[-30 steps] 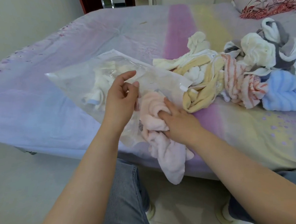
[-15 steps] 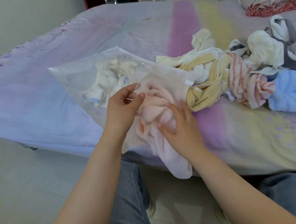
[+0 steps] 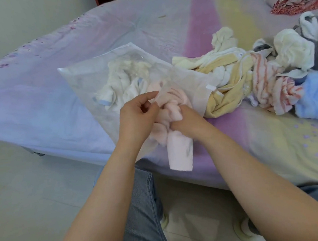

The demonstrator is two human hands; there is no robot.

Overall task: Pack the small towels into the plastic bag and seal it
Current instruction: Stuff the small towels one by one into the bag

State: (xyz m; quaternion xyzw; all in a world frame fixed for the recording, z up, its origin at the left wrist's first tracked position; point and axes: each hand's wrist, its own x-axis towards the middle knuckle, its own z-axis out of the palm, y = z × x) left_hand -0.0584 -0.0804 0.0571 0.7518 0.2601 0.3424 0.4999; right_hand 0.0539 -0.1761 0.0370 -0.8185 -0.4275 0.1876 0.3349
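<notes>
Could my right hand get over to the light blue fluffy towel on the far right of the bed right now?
Probably not yet: the right hand is busy pushing the pale pink towel into the clear plastic bag; otherwise nothing blocks the light blue fluffy towel.

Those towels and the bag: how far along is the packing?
Done: a few white towels already lie inside the plastic bag. In hand: the left hand pinches the bag's mouth open while the right hand pushes a pink towel in; its tail hangs outside, over the bed's edge. Left: the pile of loose towels on the bed, and sealing the bag.
</notes>
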